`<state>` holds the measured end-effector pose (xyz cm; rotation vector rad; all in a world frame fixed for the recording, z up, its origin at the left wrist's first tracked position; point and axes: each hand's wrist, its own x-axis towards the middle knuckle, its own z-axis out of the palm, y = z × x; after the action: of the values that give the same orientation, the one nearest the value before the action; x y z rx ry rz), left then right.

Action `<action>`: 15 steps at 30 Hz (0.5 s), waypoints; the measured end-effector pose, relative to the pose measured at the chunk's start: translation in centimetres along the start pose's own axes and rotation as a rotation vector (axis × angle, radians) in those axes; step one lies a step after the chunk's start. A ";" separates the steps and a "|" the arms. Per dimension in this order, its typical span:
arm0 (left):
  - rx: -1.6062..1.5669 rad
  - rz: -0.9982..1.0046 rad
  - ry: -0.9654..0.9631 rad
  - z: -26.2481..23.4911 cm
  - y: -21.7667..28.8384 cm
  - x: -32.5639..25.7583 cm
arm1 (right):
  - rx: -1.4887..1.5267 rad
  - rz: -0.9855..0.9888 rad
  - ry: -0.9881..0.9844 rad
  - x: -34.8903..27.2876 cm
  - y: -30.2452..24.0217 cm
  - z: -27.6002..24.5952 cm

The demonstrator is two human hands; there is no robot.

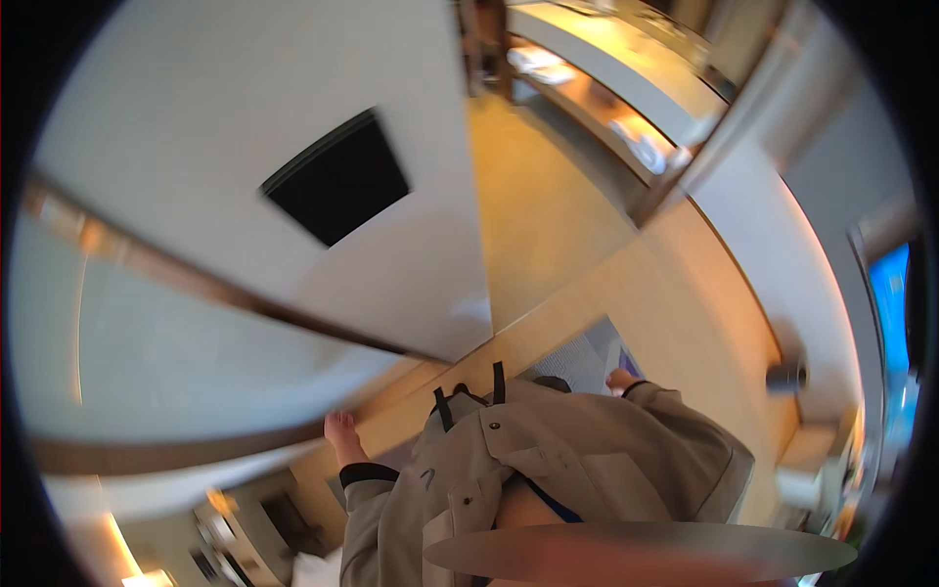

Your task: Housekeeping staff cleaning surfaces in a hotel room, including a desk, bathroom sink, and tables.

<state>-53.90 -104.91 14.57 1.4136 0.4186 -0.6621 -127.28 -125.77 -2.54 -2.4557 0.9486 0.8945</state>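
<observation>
My left hand (340,428) hangs beside my body, near the wooden base strip of a pale glossy panel (225,333). It is small and smeared, so its fingers do not show clearly. On the other side, my right hand (621,380) is lowered above a grey rug (587,357) with a purple patch at its edge. Its fingers are blurred too, and I cannot make out anything held. Both arms are in the loose sleeves of a beige jacket (606,460) with dark cuffs.
Ahead stands a white wall panel (245,88) with a black rectangle (342,181). Right of it, an opening leads to a counter (636,59) over a shelf with white folded cloths (641,147). A dark cylindrical bin (785,378) and a lit blue screen (892,303) are at right.
</observation>
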 end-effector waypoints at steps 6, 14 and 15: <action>-0.391 0.199 0.068 -16.5 -2.1 -7.2 | 0.172 -0.293 -0.013 14.7 1.8 -10.0; -0.294 0.345 0.681 -28.0 3.1 -6.1 | 0.374 -0.278 -0.130 15.6 -23.9 -23.9; -0.288 0.340 0.714 -31.8 3.1 -5.0 | 0.451 -0.235 -0.134 14.7 -30.6 -24.1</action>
<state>-52.01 -72.68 15.96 1.3664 0.7724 0.1981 -87.14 -123.61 8.33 -2.0422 0.7049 0.6683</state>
